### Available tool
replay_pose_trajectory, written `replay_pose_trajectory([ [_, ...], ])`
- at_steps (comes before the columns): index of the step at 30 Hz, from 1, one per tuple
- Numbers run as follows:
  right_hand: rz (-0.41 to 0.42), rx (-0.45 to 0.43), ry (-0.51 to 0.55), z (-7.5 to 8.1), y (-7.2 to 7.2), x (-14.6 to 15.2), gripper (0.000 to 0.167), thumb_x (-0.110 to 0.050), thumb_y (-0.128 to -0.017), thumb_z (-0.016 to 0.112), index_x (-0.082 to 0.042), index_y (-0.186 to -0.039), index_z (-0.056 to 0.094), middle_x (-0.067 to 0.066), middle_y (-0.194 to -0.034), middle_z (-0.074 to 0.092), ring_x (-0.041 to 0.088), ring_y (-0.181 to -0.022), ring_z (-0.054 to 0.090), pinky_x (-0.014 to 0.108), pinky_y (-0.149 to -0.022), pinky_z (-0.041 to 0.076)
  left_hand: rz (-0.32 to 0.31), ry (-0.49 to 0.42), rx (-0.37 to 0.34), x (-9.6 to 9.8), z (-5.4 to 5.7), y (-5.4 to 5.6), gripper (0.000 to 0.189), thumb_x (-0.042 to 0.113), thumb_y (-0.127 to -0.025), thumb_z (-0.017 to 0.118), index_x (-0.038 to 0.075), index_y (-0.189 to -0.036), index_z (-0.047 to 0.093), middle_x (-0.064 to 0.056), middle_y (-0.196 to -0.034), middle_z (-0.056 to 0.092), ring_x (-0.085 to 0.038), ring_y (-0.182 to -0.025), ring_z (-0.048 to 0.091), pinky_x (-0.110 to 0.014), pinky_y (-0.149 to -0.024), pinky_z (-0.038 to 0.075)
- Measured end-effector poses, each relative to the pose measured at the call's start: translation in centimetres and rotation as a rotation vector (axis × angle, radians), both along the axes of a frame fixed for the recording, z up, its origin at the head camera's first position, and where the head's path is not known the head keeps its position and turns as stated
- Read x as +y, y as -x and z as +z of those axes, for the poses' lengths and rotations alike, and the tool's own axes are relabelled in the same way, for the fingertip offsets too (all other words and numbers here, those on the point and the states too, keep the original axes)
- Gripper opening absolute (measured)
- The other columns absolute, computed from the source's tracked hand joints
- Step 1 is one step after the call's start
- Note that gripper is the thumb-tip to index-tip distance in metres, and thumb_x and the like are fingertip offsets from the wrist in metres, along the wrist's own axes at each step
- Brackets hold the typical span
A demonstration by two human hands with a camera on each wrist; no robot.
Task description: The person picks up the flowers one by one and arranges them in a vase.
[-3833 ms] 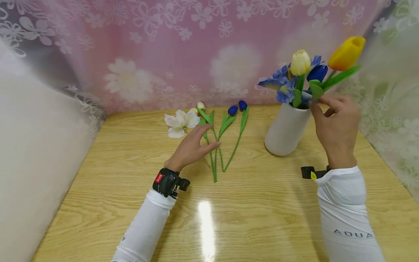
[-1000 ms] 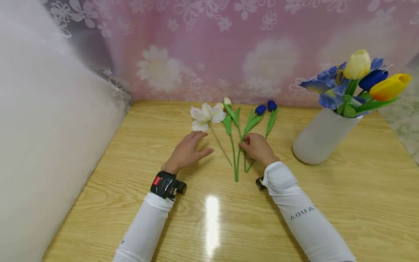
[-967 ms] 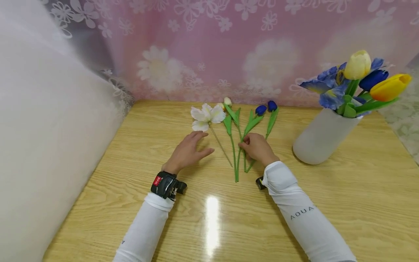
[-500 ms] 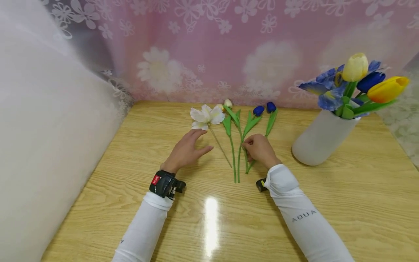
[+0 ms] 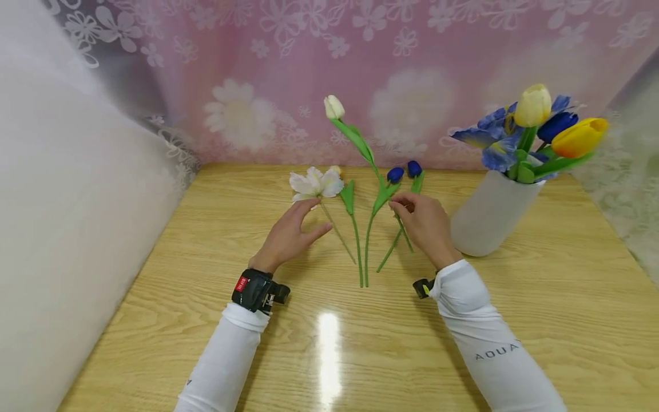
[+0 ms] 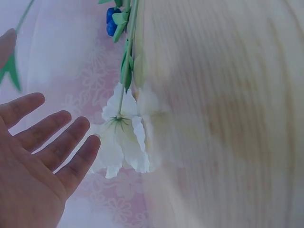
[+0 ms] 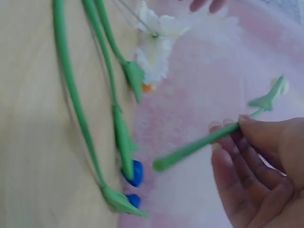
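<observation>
My right hand (image 5: 424,226) pinches the stem of a white tulip (image 5: 334,107) between thumb and fingertips. The tulip is raised off the table and leans to the left, its bloom in front of the pink curtain; its cut stem end (image 7: 164,164) points toward the table in the right wrist view. My left hand (image 5: 288,237) is spread and holds nothing, fingertips close to a large white-petalled flower (image 5: 316,183). Two blue tulips (image 5: 395,175) lie on the table near the right hand. Another tulip's green stem (image 5: 356,246) lies left of them, its yellowish bloom mostly hidden behind the white petals.
A white vase (image 5: 484,220) stands to the right, close to the right hand. It holds blue irises (image 5: 496,146), a cream tulip (image 5: 533,106), a blue tulip and a yellow-orange tulip (image 5: 580,138). The pink floral curtain (image 5: 288,86) hangs at the table's back edge.
Earlier the right hand was at the vase by the yellow-orange tulip, then moved left to the stems on the table. Since half a second ago it has lifted the white tulip. The left hand stays near the white-petalled flower.
</observation>
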State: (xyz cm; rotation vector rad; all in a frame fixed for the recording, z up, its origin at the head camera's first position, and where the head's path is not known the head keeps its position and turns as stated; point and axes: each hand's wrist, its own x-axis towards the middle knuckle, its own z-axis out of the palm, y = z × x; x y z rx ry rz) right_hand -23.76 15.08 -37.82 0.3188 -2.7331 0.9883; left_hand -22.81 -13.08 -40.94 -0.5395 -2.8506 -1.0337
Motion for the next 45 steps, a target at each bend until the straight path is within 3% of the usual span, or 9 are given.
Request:
replay_pose_trajectory([
  [8, -0.013, 0.210, 0.038, 2.3, -1.3, 0.8, 0.024, -0.025, -0.094, 0.063, -0.007, -0.106, 0.073, 0.009, -0.094, 0.070, 0.025, -0.084, 0.065, 0.044, -0.066, 0.052, -0.012, -0.016, 0.006, 0.5, 0.8, -0.1, 0.073, 0.062, -0.090, 0.051, 0.019, -0.148, 0.037, -0.002, -0.146, 0.038, -0.020, -0.133, 0.037, -0.044, -0.103, 0.036],
  [17, 0.007, 0.441, 0.107, 6.7, -2.7, 1.9, 0.018, -0.010, -0.091, 0.066, 0.001, -0.104, 0.072, 0.014, -0.098, 0.069, 0.025, -0.086, 0.064, 0.043, -0.070, 0.054, -0.039, -0.020, 0.019, 1.0, 1.4, 0.0, 0.071, 0.058, -0.092, 0.052, 0.018, -0.148, 0.037, -0.004, -0.145, 0.039, -0.023, -0.132, 0.039, -0.047, -0.101, 0.038],
  [21, -0.052, 0.583, 0.056, 8.5, -3.3, 2.5, 0.017, -0.012, -0.089, 0.070, -0.004, -0.103, 0.075, 0.009, -0.100, 0.071, 0.023, -0.080, 0.067, 0.038, -0.069, 0.055, -0.037, -0.022, 0.008, 1.2, 1.4, 0.1, 0.071, 0.061, -0.091, 0.050, 0.019, -0.148, 0.037, -0.003, -0.146, 0.038, -0.023, -0.132, 0.038, -0.047, -0.101, 0.038],
  [23, -0.099, 0.622, 0.039, 9.2, -3.6, 2.8, 0.018, -0.016, -0.088, 0.070, -0.009, -0.104, 0.076, 0.006, -0.100, 0.071, 0.023, -0.077, 0.067, 0.028, -0.070, 0.053, -0.036, -0.020, -0.003, 1.3, 1.4, 0.1, 0.073, 0.063, -0.091, 0.049, 0.020, -0.148, 0.037, -0.002, -0.147, 0.037, -0.022, -0.132, 0.038, -0.047, -0.101, 0.038],
  [28, -0.179, 0.648, 0.023, 10.5, -4.1, 3.4, 0.019, -0.023, -0.089, 0.069, -0.013, -0.104, 0.077, 0.004, -0.097, 0.072, 0.024, -0.075, 0.068, 0.008, -0.067, 0.037, -0.041, -0.015, -0.020, 1.5, 1.4, 0.1, 0.074, 0.066, -0.090, 0.047, 0.022, -0.148, 0.036, -0.001, -0.148, 0.036, -0.023, -0.133, 0.037, -0.047, -0.102, 0.037],
  [35, -0.215, 0.718, 0.033, 11.5, -3.8, 4.3, 0.023, -0.026, -0.090, 0.068, -0.006, -0.097, 0.077, 0.008, -0.095, 0.071, 0.026, -0.076, 0.066, 0.006, -0.069, 0.034, -0.047, -0.019, -0.006, 1.6, 1.5, 0.2, 0.072, 0.064, -0.091, 0.048, 0.022, -0.149, 0.035, -0.001, -0.148, 0.036, -0.022, -0.133, 0.037, -0.047, -0.102, 0.037],
  [41, -0.275, 0.702, 0.096, 12.0, -3.5, 4.8, 0.022, -0.027, -0.090, 0.069, -0.009, -0.098, 0.078, 0.007, -0.095, 0.072, 0.026, -0.079, 0.066, 0.005, -0.069, 0.035, -0.052, -0.032, -0.010, 1.6, 1.4, 0.3, 0.071, 0.063, -0.091, 0.048, 0.022, -0.148, 0.036, -0.002, -0.148, 0.036, -0.023, -0.133, 0.037, -0.048, -0.101, 0.038],
  [45, -0.295, 0.729, 0.085, 12.0, -3.2, 5.3, 0.024, -0.029, -0.091, 0.067, -0.009, -0.099, 0.078, 0.008, -0.095, 0.072, 0.027, -0.078, 0.066, 0.005, -0.068, 0.035, -0.069, -0.048, -0.021, 1.7, 1.1, 0.3, 0.071, 0.063, -0.091, 0.048, 0.023, -0.149, 0.035, -0.002, -0.149, 0.035, -0.023, -0.133, 0.037, -0.048, -0.101, 0.037],
])
